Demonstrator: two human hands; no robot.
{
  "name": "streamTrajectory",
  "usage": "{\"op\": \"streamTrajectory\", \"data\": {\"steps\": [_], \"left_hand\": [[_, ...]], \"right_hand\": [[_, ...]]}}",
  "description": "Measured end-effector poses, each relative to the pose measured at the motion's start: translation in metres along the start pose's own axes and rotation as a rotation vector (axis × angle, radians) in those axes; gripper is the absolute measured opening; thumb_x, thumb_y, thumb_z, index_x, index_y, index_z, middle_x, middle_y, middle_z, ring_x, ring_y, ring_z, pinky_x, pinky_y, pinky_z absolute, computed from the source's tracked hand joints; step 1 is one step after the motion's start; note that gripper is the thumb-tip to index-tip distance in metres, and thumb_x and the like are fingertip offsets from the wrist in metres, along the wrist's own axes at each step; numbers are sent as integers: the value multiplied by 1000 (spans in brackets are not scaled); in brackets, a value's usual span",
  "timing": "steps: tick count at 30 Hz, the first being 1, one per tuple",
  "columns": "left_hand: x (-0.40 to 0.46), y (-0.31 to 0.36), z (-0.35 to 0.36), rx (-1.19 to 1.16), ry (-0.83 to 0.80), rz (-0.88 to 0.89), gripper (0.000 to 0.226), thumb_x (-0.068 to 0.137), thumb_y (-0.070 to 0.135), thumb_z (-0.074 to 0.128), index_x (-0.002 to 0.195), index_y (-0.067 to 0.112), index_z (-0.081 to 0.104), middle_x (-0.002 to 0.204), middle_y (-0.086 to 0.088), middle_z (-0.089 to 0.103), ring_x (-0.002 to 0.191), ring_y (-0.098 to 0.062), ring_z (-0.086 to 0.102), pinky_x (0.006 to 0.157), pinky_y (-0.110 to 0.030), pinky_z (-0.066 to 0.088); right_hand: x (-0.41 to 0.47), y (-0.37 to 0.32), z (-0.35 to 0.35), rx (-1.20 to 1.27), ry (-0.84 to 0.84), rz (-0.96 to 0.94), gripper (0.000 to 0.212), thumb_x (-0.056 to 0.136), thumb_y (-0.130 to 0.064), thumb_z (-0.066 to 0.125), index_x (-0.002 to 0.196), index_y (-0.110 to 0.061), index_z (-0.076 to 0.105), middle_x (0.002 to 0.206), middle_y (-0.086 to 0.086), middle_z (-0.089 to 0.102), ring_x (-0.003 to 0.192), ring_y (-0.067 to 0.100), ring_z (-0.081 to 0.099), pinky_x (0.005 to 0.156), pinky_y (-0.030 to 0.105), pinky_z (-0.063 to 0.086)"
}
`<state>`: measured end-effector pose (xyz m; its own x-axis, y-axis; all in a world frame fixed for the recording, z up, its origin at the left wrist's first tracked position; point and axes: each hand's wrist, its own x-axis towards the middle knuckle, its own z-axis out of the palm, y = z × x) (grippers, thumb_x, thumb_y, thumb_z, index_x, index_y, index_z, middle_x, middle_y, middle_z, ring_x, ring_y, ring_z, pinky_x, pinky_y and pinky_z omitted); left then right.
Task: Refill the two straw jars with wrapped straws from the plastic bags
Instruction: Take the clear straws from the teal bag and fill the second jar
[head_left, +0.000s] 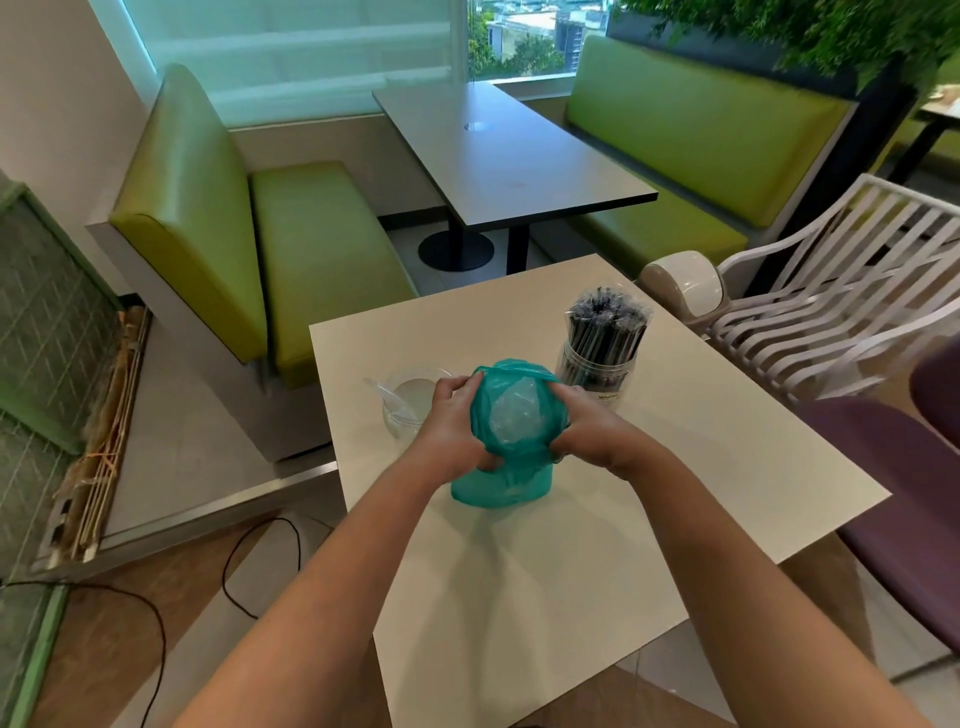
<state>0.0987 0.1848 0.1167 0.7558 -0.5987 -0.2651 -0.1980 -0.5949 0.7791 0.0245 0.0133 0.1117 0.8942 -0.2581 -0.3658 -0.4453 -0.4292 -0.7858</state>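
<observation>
A teal plastic bag (511, 415) stands upright in the middle of the white table (571, 545), with clear wrapping showing through its open top. My left hand (454, 423) grips the bag's left side and my right hand (584, 428) grips its right side. Behind the bag on the right stands a clear jar (597, 371) packed with dark wrapped straws that stick out above its rim. To the left sits a second clear jar (410, 400), nearly empty, with one clear wrapped piece leaning in it.
A white slatted chair (831, 312) and a small grey swing-lid bin (683, 283) stand to the right of the table. A purple seat (914, 483) is at the right edge. Green booth benches (291, 244) and a grey table (509, 156) lie beyond. Black cables (260, 561) run on the floor at left.
</observation>
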Motion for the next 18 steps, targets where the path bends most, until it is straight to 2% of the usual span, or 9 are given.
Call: {"op": "streamTrajectory", "data": {"steps": [3, 6, 10, 12, 15, 18], "left_hand": [[2, -3, -5, 12, -38, -6, 114, 66, -3, 83, 156, 21, 16, 150, 3, 14, 140, -18, 24, 115, -26, 26], [4, -3, -10, 70, -104, 4, 117, 66, -3, 83, 156, 21, 14, 151, 2, 12, 141, -19, 23, 116, -29, 29], [6, -6, -9, 107, -124, 30, 121, 62, -1, 86, 155, 21, 12, 150, 2, 14, 139, -19, 24, 115, -29, 28], [6, -8, -6, 67, -88, 45, 120, 59, -1, 87, 154, 21, 17, 147, 1, 19, 136, -19, 28, 114, -29, 31], [6, -14, 0, -6, -44, 59, 116, 58, -2, 87, 152, 24, 23, 140, 2, 26, 132, -20, 34, 113, -38, 37], [5, -18, 8, -40, -42, 70, 116, 57, -3, 85, 151, 25, 23, 136, 2, 29, 131, -19, 34, 112, -40, 38]], "right_hand": [[2, 4, 3, 210, -42, 26, 95, 68, 22, 59, 149, -20, 32, 132, 15, 47, 118, 34, 52, 93, 47, 53], [4, 7, 2, 369, -112, 91, 97, 75, 27, 51, 152, -25, 26, 134, 17, 45, 116, 37, 55, 95, 51, 51], [6, 5, 1, 417, -192, 106, 97, 77, 27, 49, 151, -30, 24, 133, 15, 43, 119, 36, 52, 99, 51, 49], [4, 5, 0, 438, -207, 89, 94, 77, 27, 46, 149, -31, 27, 131, 14, 45, 119, 36, 51, 94, 47, 51], [3, 8, -2, 477, -227, 84, 95, 76, 27, 44, 149, -32, 28, 133, 14, 46, 120, 35, 51, 81, 38, 53], [3, 12, -2, 451, -241, 114, 98, 76, 26, 45, 148, -38, 27, 134, 13, 44, 120, 34, 51, 84, 39, 53]]}}
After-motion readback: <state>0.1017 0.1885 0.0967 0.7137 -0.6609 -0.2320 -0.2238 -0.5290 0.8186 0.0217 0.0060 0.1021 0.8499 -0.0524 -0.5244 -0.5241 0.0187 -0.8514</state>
